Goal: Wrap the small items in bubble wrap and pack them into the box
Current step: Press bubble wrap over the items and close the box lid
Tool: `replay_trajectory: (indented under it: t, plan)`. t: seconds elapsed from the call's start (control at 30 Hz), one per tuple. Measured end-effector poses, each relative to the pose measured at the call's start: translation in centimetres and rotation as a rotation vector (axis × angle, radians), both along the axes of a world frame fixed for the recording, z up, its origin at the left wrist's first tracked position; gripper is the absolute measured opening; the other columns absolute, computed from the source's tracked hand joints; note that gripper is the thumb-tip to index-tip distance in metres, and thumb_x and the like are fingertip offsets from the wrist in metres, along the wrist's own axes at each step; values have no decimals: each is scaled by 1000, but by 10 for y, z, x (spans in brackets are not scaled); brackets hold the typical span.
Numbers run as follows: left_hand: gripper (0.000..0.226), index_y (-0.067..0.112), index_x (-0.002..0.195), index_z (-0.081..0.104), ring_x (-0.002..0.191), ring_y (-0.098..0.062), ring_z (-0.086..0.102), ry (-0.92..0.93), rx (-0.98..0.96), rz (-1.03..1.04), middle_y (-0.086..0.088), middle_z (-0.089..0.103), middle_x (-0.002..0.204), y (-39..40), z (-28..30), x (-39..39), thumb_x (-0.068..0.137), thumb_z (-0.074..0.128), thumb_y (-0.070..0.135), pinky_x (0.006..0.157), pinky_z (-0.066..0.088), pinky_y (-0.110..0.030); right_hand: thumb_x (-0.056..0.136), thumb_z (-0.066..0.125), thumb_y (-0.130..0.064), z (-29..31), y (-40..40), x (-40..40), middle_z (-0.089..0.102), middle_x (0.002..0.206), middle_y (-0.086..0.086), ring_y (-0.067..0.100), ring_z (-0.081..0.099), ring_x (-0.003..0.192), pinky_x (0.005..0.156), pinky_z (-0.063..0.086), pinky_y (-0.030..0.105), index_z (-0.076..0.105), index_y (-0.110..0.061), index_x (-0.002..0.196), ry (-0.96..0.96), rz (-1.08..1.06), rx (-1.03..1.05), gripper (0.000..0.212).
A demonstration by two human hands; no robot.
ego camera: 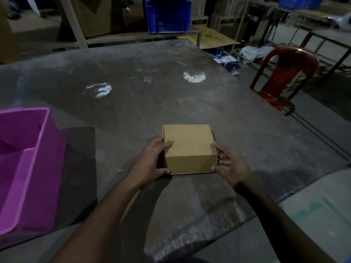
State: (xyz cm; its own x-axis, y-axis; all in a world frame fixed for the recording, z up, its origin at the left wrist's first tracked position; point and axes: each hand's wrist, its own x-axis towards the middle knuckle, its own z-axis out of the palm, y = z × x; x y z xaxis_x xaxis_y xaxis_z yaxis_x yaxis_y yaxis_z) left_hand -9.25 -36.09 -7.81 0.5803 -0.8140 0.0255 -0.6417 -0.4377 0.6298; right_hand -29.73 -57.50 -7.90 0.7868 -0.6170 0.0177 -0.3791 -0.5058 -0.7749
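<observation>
A small closed cardboard box (189, 149) sits on the dark table (133, 103) in front of me. My left hand (152, 160) grips its left side, thumb at the front corner and fingers on the top edge. My right hand (230, 164) is beside the box's right side with fingers spread, touching or nearly touching it. A sheet of bubble wrap (190, 230) lies flat at the table's near edge, below my arms. No small items are visible.
A purple plastic bin (38, 168) stands at the left on the table. A red plastic chair (284, 73) is off the table's right edge. Blue crates (168, 15) and cardboard boxes stand on shelves behind the table.
</observation>
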Motion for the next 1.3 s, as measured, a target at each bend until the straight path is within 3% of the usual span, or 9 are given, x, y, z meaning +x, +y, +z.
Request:
replay_trajectory:
  t: [0.13,0.27,0.47,0.63,0.8,1.0,1.1,1.17,1.3]
  plan:
    - [101,34,154,38,147,-13,28,1,-24,-15,9,21,165,2,2,-3,70,93,25,115,41,-41,76,85,-8,-7,2,-3,55,140,-4,15,58,122,94,54,22,43,-30,148,-41,-73,257,86]
    - [93,35,153,38,140,-13,37,54,21,-2,12,20,163,0,16,-4,75,88,39,111,46,-40,80,83,-20,-13,-4,-7,68,122,-4,8,68,106,94,58,39,50,-35,139,-21,-57,302,68]
    - [88,27,153,41,136,-12,39,74,2,12,6,27,158,-7,21,-5,78,85,38,98,38,-12,86,79,-18,-4,-9,-13,74,102,5,11,72,93,83,60,25,61,-20,134,-14,-79,292,52]
    - [87,28,152,43,133,-9,40,90,-9,38,8,28,157,-8,20,-6,77,86,37,98,34,-14,93,69,-17,-7,-3,-17,74,106,-13,11,68,105,94,53,28,69,-47,107,-47,50,201,33]
    - [88,30,151,45,139,-5,33,107,-12,47,7,29,160,-7,18,-4,74,87,40,109,30,-18,93,68,-4,-13,4,-17,74,90,-27,-7,70,88,81,52,12,72,-28,108,-114,-20,343,28]
    - [93,26,151,46,137,-5,34,106,-18,51,4,30,159,-7,13,-3,70,92,29,94,24,8,87,74,-5,-21,11,-11,77,93,0,12,73,88,77,53,17,65,-30,99,-206,-169,403,29]
    - [97,26,151,45,139,-15,38,146,-22,46,6,28,159,-6,13,-3,67,94,21,111,41,-21,84,77,-3,-25,12,-9,75,97,2,20,72,94,84,56,26,66,-26,100,-253,-208,432,30]
    - [100,29,152,43,137,-20,41,165,-5,47,10,24,159,-5,15,-3,66,94,17,108,49,-42,82,79,-2,-26,10,-6,73,99,1,22,70,97,86,57,29,64,-28,102,-272,-222,404,36]
    - [100,29,152,42,138,-18,40,109,-3,51,9,23,160,-5,15,-7,67,93,12,107,50,-40,80,81,-1,-18,7,-4,63,120,0,14,63,106,82,54,14,54,-25,131,-240,-176,262,63]
